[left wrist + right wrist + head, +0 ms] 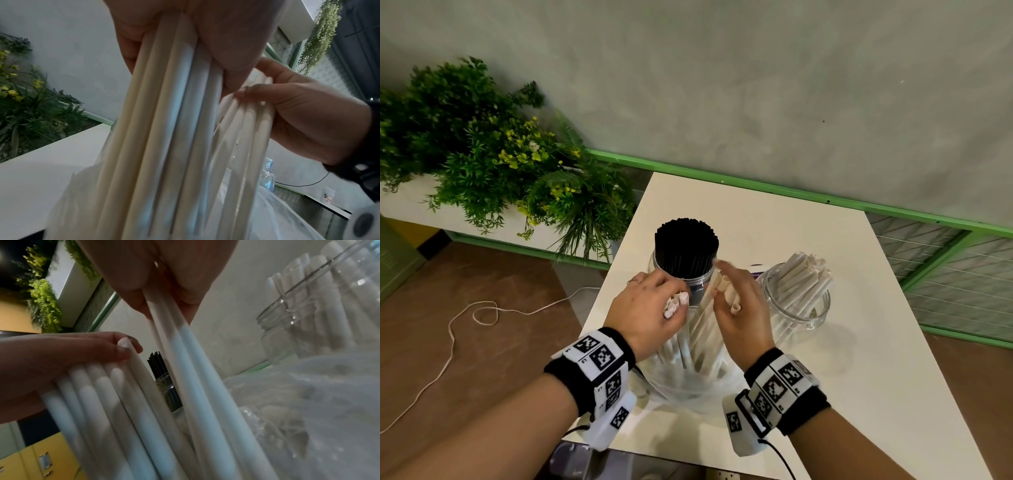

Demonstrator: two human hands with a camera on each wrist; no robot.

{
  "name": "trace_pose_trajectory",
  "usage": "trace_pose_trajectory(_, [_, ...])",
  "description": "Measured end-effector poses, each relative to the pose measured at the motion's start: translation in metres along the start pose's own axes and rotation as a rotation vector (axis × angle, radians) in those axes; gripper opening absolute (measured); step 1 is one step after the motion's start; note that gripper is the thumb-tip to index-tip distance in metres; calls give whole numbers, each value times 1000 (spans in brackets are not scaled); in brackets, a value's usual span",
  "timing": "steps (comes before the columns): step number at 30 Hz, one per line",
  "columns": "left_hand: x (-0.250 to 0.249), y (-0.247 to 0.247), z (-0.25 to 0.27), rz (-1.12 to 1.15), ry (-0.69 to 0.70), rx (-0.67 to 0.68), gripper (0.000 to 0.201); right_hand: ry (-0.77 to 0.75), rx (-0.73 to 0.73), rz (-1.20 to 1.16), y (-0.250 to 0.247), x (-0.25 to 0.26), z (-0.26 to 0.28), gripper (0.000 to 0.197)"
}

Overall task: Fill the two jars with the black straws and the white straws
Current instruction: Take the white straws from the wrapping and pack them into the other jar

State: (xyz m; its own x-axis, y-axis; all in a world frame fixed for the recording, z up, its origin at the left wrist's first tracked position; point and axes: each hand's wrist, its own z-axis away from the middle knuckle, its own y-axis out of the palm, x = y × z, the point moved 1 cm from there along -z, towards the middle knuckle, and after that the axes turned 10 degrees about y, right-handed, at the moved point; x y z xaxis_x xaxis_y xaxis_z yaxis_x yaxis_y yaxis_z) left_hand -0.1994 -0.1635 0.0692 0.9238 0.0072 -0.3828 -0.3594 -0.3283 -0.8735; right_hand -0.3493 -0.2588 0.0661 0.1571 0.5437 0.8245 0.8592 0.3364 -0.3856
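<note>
A clear jar (690, 286) packed with black straws (686, 245) stands at the table's middle. To its right, a second clear jar (796, 305) holds several white straws (804, 274) leaning right. In front of both, a clear plastic bag (688, 380) holds more white straws standing upright. My left hand (671, 299) grips a bundle of these white straws (164, 113) near their tops. My right hand (726, 298) pinches a few white straws (174, 340) beside that bundle, its outer fingers stretched. In the right wrist view, the white-straw jar (318, 308) is close on the right.
The white table (842, 342) ends at its left edge near my left forearm. Green plants (482, 154) fill a planter at the left. A white cord (465, 325) lies on the brown floor. A green rail (791, 195) runs behind the table.
</note>
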Motion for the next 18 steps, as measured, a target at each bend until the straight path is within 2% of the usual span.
trace_pose_trajectory(4, [-6, 3, -2, 8, 15, 50, 36, -18, 141, 42, 8, -10, -2, 37])
trace_pose_trajectory(11, [-8, 0, -3, 47, 5, 54, 35, 15, 225, 136, 7, -21, 5, 23])
trace_pose_trajectory(14, [-5, 1, -1, 41, 7, 55, 33, 53, 215, 182, 0, -24, 4, 21])
trace_pose_trajectory(18, [-5, 1, -3, 46, 0, 47, 35, 48, 101, 166, -19, -15, -2, 19])
